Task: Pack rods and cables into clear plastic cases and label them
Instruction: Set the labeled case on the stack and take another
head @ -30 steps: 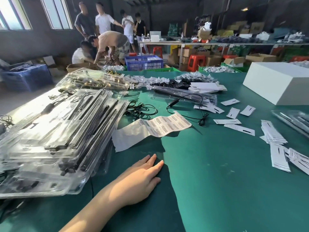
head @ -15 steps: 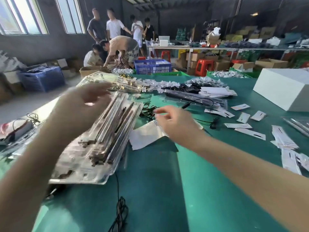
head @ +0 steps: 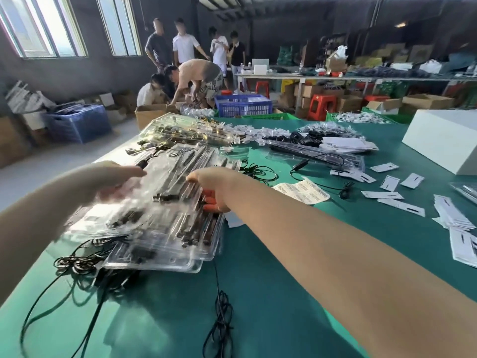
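A stack of clear plastic cases [head: 167, 228] with dark rods inside lies on the green table [head: 271, 293] at the left. My left hand [head: 108, 177] grips the left side of the top case, its fingers showing through the blurred plastic. My right hand [head: 214, 187] grips the right edge, thumb above and fingertips underneath. Loose black cables [head: 77, 264] spill out from under the stack, and another cable [head: 222, 321] trails toward me. A sheet of barcode labels [head: 302, 189] lies just right of my right hand.
More filled cases [head: 185, 130] and a long case [head: 317, 153] sit farther back. White cards [head: 392, 197] are scattered at the right, near a white box [head: 444, 140]. Several people work around a blue crate [head: 242, 105] beyond the table.
My right hand has moved left from the label sheet onto the stack's right edge. My left hand has come down onto the top case's left side. The case looks blurred from motion.
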Tool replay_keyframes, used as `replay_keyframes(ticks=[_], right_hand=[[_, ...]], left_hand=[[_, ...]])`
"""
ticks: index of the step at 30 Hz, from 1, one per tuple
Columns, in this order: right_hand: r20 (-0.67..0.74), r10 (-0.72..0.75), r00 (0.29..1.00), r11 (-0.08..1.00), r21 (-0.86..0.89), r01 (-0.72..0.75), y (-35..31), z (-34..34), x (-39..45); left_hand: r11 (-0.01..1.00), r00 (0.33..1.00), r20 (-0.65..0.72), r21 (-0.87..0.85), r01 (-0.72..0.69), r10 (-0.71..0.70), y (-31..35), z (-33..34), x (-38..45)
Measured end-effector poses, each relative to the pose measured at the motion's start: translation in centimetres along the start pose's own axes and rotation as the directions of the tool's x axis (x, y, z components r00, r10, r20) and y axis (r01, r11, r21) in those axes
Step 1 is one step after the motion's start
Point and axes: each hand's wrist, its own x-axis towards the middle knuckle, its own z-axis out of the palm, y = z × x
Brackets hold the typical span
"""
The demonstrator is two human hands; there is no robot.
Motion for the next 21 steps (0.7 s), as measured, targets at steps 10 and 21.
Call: replay_keyframes(ticks=[10, 21], right_hand=[[0.244, -0.141, 0.959, 0.846, 0.533, -0.011, 1.3, -5.5, -1.7], [0.284, -0.319, 0.904, 0.874, 0.456, 0.166, 5.8, -5.3, -2.9]], left_hand=[[0.873, 0.987, 0.102, -0.483, -0.062, 0.127, 0.7, 3.2, -0.7], [0.919, 0.932, -0.277, 0.376, -0.120, 0.235, -6.1, 0.6, 12.0]])
